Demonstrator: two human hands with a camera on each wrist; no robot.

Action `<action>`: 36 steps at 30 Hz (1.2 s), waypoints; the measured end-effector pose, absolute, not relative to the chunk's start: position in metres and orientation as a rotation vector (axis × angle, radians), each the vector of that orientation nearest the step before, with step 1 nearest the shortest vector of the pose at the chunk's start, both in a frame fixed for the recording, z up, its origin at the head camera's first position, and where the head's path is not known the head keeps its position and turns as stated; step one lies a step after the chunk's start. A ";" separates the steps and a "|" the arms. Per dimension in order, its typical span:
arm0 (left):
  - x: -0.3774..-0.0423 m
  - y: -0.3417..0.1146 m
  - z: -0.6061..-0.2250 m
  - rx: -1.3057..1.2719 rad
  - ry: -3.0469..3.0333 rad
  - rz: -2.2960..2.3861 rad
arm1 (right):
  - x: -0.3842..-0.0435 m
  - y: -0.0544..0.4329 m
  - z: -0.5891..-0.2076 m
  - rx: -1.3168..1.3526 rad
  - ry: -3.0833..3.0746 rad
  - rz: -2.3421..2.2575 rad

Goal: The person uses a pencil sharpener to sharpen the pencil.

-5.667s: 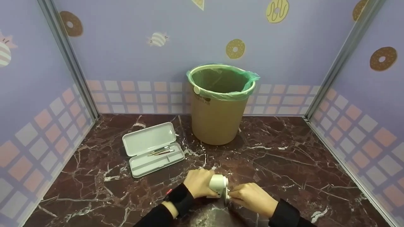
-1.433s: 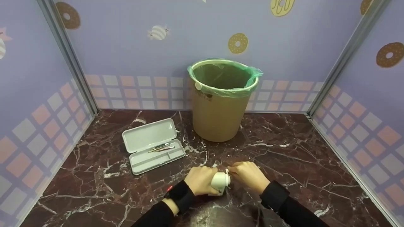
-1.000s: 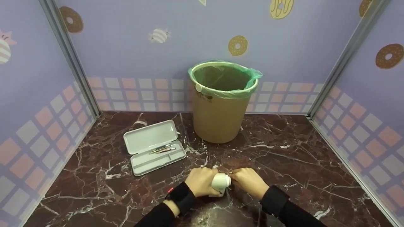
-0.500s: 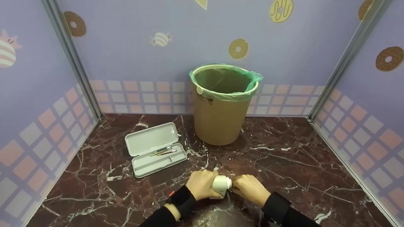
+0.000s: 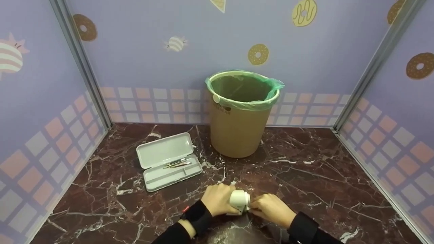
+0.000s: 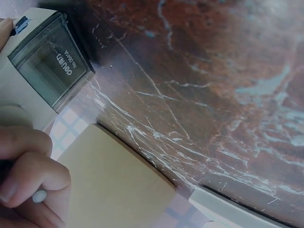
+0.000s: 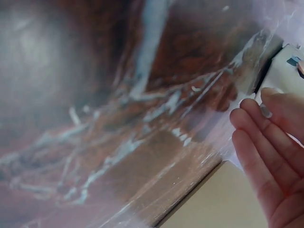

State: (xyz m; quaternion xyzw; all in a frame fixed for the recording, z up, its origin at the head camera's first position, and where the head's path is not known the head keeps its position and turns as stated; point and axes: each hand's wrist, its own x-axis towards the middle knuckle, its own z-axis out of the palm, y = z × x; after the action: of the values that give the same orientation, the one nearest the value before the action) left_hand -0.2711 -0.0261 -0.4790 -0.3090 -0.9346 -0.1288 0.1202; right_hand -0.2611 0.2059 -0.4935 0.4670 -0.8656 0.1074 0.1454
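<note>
On my head feed, the tan bin (image 5: 237, 134) with its green liner (image 5: 252, 105) stands toward the back of the dark marble table (image 5: 305, 183), and I place everything by it. The white sharpener (image 5: 238, 199) is in front of the bin, on my side of it. The left hand (image 5: 217, 200) wraps the sharpener's body, fingers curled round it. The right hand (image 5: 272, 209) is at the sharpener's other end, also in front of the bin, fingers drawn in narrow; whatever they pinch is too small for me to make out here. Left of the bin and slightly forward lies the pale pencil case (image 5: 164, 149), lid tipped back, some slim pencils (image 5: 176, 164) in its lower half.

On my left wrist feed, the sharpener's clear drawer (image 6: 50, 64), printed with lettering, shows above and left of the bin. A fingertip (image 6: 4, 29) lies against the casing. Left of the bin's wall, the right hand's fingers curl around a small pale knob (image 6: 39, 196), its end poking out. The pencil case's edge shows to the bin's right.

On my right wrist feed, above the bin, I see the right hand's thumb and fingers pinching that knob, just beside the sharpener.
</note>
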 end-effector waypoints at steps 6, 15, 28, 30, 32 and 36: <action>-0.271 -0.025 -0.479 -0.894 -2.746 -0.394 | -0.257 0.210 -0.492 1.400 -2.470 0.330; -0.270 -0.026 -0.477 -0.874 -2.787 -0.417 | -0.252 0.211 -0.489 1.444 -2.428 0.403; -0.271 -0.026 -0.476 -0.871 -2.764 -0.364 | -0.242 0.214 -0.477 1.462 -2.384 0.432; -0.271 -0.026 -0.476 -0.872 -2.766 -0.363 | -0.241 0.214 -0.475 1.463 -2.382 0.422; -0.271 -0.025 -0.476 -0.876 -2.761 -0.347 | -0.240 0.214 -0.473 1.466 -2.385 0.431; -0.271 -0.024 -0.476 -0.879 -2.751 -0.320 | -0.237 0.216 -0.470 1.466 -2.390 0.460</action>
State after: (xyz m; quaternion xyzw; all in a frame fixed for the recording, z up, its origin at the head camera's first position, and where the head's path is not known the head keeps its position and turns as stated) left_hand -0.2706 -0.0241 -0.4757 -0.3004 -0.9402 -0.1092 0.1177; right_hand -0.2374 0.2164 -0.4705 0.5101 -0.8317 0.1602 0.1499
